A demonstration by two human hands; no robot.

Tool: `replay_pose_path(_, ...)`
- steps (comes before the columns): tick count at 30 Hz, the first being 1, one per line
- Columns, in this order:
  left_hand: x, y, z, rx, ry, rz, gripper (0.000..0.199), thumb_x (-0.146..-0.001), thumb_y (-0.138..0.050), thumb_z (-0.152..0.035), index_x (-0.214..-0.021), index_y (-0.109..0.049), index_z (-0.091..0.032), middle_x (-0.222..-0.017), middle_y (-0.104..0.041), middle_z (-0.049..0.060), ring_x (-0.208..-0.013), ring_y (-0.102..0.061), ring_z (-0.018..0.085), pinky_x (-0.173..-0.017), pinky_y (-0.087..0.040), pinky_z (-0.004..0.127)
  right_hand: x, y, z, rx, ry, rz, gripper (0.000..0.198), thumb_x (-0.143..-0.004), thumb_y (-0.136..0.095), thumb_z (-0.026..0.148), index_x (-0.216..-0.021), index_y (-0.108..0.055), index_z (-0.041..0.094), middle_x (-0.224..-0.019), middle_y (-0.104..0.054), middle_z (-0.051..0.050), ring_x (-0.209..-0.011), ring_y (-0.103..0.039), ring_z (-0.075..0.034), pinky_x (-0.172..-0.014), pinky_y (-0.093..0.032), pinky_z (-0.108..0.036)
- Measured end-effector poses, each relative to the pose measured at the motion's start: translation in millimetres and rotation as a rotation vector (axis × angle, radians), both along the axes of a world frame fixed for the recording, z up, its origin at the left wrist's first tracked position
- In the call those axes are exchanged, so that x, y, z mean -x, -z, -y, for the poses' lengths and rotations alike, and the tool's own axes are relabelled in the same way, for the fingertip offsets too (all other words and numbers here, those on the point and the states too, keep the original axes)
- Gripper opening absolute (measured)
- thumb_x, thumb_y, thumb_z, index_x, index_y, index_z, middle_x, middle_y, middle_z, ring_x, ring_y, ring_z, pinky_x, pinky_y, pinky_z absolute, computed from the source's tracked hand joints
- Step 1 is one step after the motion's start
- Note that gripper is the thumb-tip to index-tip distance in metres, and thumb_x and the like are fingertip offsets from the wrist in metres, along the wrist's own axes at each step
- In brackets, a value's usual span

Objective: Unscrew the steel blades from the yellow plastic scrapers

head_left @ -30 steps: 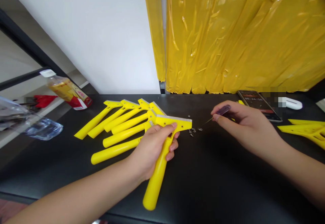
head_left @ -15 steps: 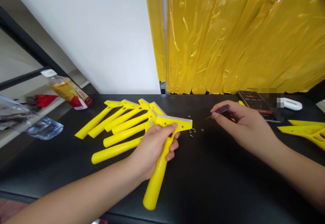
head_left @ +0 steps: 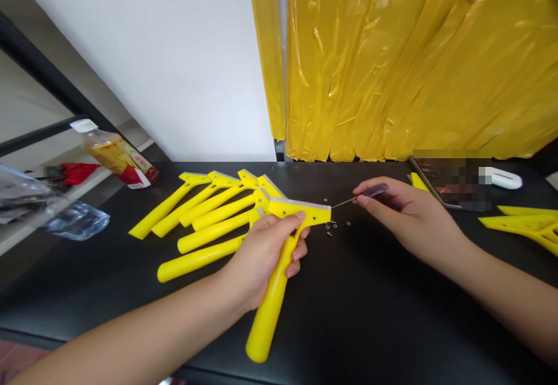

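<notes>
My left hand (head_left: 265,251) is closed round the neck of a yellow scraper (head_left: 270,309), thumb on its head near the screw holes. The scraper's handle points toward me, and a pale blade strip runs along its far edge. In my right hand (head_left: 401,210) a small screwdriver (head_left: 375,191) with a dark purple handle is pinched, its thin shaft pointing left. The screwdriver tip is close to the right end of the scraper head; I cannot tell whether they touch. Several tiny screws and nuts (head_left: 329,234) lie on the black surface just beyond the head.
Several more yellow scrapers (head_left: 213,216) lie fanned out at left. A tea bottle (head_left: 117,155) and a clear plastic container (head_left: 78,216) are farther left. At right are a phone (head_left: 453,190), a white rounded object (head_left: 504,178) and yellow scraper parts (head_left: 523,222). Yellow plastic sheeting (head_left: 392,65) hangs behind.
My right hand has moved slightly left and turned the screwdriver, bringing its tip from above the loose screws to the scraper head's right end. My left hand and scraper have barely moved.
</notes>
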State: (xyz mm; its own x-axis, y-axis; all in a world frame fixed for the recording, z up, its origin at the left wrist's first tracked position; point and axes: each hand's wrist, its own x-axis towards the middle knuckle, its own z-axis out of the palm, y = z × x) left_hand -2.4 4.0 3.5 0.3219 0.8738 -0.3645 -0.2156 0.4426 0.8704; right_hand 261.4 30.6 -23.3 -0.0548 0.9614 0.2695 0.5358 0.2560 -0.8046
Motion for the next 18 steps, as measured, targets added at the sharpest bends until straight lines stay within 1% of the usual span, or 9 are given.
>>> replay_pose_path(3, -0.1, 0.5, -0.7, 0.006, 0.0, -0.005, 0.028, -0.1, -0.068, -0.039, -0.085, -0.059, -0.018, -0.063, -0.053, -0.004, -0.044, -0.042, 0.006, -0.043, -0.032, 0.019, 1.4, 1.0, 0.4, 0.011, -0.017, 0.004, 0.026, -0.099, -0.071, 0.053, -0.11, -0.077, 0.03, -0.108, -0.081, -0.003, -0.1, -0.075, -0.025, -0.086, -0.058, -0.039)
replay_pose_path(9, -0.6, -0.6, -1.1, 0.01, -0.005, -0.008, 0.027, -0.1, -0.069, -0.039, -0.086, -0.059, -0.018, -0.063, -0.053, -0.004, -0.045, -0.043, 0.007, -0.043, -0.032, 0.019, 1.3, 0.7, 0.9, 0.015, -0.016, 0.009, 0.025, -0.098, -0.071, 0.053, -0.107, -0.077, 0.03, -0.105, -0.081, -0.002, -0.097, -0.074, -0.025, -0.084, -0.058, -0.038)
replay_pose_path(13, -0.9, -1.4, -0.6, 0.01, -0.005, -0.013, 0.028, -0.1, -0.069, -0.039, -0.086, -0.059, -0.018, -0.063, -0.052, -0.004, -0.044, -0.042, 0.007, -0.043, -0.032, 0.019, 1.4, 0.4, 0.8, 0.013, -0.022, 0.012, 0.023, -0.099, -0.071, 0.052, -0.107, -0.077, 0.031, -0.106, -0.081, -0.002, -0.098, -0.074, -0.025, -0.086, -0.058, -0.038)
replay_pose_path(18, -0.1, -0.8, -1.0, 0.008, -0.007, -0.007, 0.027, -0.1, -0.069, -0.039, -0.087, -0.058, -0.018, -0.063, -0.054, -0.004, -0.043, -0.041, 0.006, -0.043, -0.032, 0.019, 1.5, -0.5, 0.9, -0.005, -0.015, 0.003, 0.021, -0.098, -0.071, 0.05, -0.106, -0.077, 0.031, -0.103, -0.08, -0.001, -0.095, -0.074, -0.023, -0.086, -0.058, -0.037)
